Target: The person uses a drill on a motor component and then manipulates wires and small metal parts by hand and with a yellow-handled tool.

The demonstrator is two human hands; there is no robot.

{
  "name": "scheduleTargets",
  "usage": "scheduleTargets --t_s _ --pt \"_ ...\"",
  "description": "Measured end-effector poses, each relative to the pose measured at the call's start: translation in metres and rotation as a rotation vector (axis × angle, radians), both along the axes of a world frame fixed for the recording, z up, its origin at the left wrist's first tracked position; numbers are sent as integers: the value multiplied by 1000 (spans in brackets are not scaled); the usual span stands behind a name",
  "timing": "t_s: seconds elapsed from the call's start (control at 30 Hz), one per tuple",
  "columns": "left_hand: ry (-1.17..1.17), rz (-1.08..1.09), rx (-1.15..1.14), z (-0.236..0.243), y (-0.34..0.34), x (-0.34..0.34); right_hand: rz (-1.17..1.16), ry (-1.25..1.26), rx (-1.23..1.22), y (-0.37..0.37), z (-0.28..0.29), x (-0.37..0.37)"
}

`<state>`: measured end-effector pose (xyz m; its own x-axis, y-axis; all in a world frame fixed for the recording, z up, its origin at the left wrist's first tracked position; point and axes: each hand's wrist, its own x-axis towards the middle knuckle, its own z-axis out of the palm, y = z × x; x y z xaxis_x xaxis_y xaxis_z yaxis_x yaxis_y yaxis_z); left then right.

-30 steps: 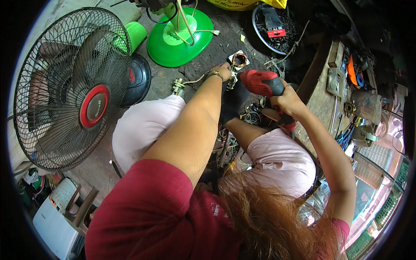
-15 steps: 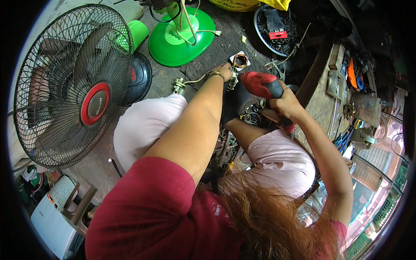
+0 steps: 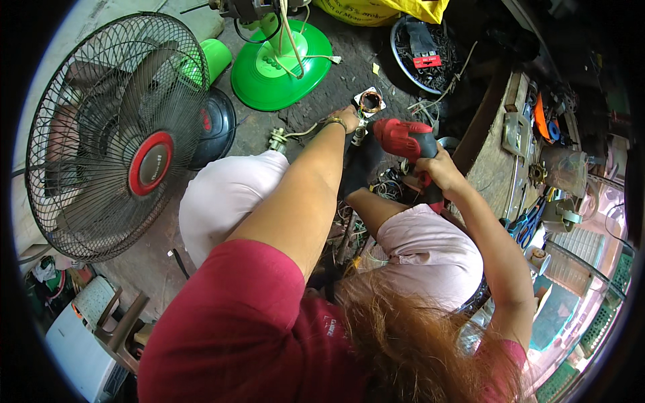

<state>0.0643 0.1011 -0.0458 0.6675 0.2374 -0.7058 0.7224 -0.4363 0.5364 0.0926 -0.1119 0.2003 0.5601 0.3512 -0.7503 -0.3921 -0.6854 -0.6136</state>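
We look down over our own red sleeves and hair, seated on the concrete floor (image 3: 316,101) with knees in pale pink trousers. Our right hand (image 3: 437,168) is wrapped closed around the grip of a red power drill (image 3: 403,140), fingers curled round the handle; the drill's red body points left toward the middle of the scene, just right of the left wrist. Our left hand (image 3: 347,118) reaches forward, a bracelet on the wrist; it sits at a small motor part with copper winding (image 3: 369,102) lying on the floor just beyond the fingers. We cannot tell whether the left fingers actually grip anything, as the hand is seen from behind and small. A pale cable runs from near the left wrist to a metal fitting (image 3: 277,139) on the floor beside the left knee.

Left of us stands a black cage fan (image 3: 101,134) with a red hub, tilted toward the camera. Behind it a green fan base (image 3: 285,67) lies on the floor with white cord across it. Top centre right is a round basin (image 3: 420,57) full of dark bits. On the right a wooden bench (image 3: 497,161) carries scattered tools, blue-handled pliers (image 3: 527,225) among them. Tangled wires lie between our knees.
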Motion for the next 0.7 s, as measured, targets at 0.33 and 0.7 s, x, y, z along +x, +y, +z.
scheduleTargets --t_s 0.33,0.7 --pt "-82 39 -10 -21 2 -4 425 -357 -179 22 -8 -16" --pt "-61 14 25 -13 5 -3 79 -5 25 21 9 2"
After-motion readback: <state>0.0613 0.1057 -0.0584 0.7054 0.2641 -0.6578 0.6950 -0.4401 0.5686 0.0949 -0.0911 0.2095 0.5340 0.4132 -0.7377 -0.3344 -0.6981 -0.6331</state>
